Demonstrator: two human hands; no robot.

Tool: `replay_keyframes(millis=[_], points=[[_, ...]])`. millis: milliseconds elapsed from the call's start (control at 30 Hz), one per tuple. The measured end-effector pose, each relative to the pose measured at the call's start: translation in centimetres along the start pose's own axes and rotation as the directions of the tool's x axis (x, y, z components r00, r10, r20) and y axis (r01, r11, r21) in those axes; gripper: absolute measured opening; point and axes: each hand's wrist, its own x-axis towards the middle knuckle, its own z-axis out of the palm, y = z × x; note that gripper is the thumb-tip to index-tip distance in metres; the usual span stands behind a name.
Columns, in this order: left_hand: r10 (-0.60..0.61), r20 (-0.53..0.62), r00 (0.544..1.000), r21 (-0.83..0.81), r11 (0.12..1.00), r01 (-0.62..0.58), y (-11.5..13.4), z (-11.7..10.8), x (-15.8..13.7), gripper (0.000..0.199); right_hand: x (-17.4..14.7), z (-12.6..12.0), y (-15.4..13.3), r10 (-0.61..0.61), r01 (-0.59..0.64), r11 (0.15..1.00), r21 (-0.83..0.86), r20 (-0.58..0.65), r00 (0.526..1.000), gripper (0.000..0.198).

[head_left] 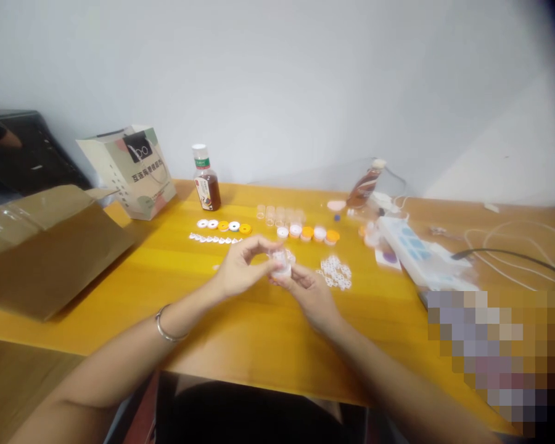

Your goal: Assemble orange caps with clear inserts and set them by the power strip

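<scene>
Over the middle of the table, my left hand (240,265) and my right hand (315,297) are closed on a small clear plastic container (282,265) between them. Its details are blurred, and fingers cover part of it. To the right of my hands lies a loose pile of small white pieces (335,273). Beyond them is a row of round white and orange caps (307,234), with clear little cups (280,216) behind. Farther left stretches a row of white and yellow discs (223,226), and a line of tiny white parts (213,238) runs in front of it.
A cardboard box (50,246) occupies the left side, with a paper bag (143,179) behind. A dark drink bottle (208,185) stands at the back; another bottle (366,185) leans at back right. A white power strip (409,246) and cables lie right, near a pixelated area.
</scene>
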Motion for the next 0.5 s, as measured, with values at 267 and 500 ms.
replay_keyframes(millis=[267, 500], points=[[-0.054, 0.119, 0.991, -0.05, 0.997, 0.06, -0.9, -0.8, 0.5, 0.022, 0.2, 0.1, 1.2, -0.005, 0.005, 1.0, 0.005, -0.059, 0.998, 0.019], [-0.085, 0.079, 0.993, -0.127, 0.987, 0.094, -1.3, -0.7, 0.5, 0.022, 0.1, -0.1, 0.9, -0.006, 0.004, 0.999, -0.032, -0.062, 0.998, 0.019]])
